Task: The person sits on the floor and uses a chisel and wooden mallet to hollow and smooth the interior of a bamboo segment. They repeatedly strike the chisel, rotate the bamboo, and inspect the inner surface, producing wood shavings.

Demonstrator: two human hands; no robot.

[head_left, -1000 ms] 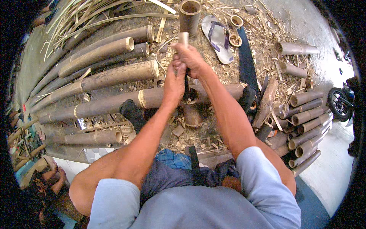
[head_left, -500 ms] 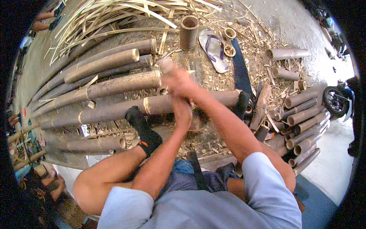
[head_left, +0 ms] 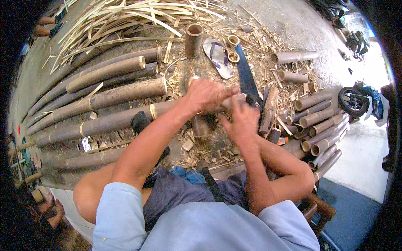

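A long brown bamboo pole (head_left: pixel 111 123) lies crosswise in front of me, its right part passing beneath my hands. My left hand (head_left: pixel 205 95) is over it, palm down with the fingers closed; what they hold is hidden. Close by on the right, my right hand (head_left: pixel 243 121) has its thumb and fingers around the pole near its right end, slightly blurred. Something pale shows between the two hands, too unclear to name. Under the pole, a thick piece of bamboo (head_left: pixel 202 126) lies crossways to it. My feet in black socks (head_left: pixel 140 121) are against the pole.
More bamboo poles (head_left: pixel 125 93) lie at the left, below a heap of pale strips (head_left: pixel 125 21). An upright bamboo tube (head_left: pixel 193 44), a flip-flop (head_left: pixel 218 58) and a saw-like dark blade (head_left: pixel 247 73) are beyond. Cut bamboo tubes (head_left: pixel 316 119) are stacked at the right, near a wheel (head_left: pixel 354 101).
My hands were together over the pole, blurred, with my right forearm reaching left. Now they are apart: the left has gone forward, the right has moved rightward to the pole's end.
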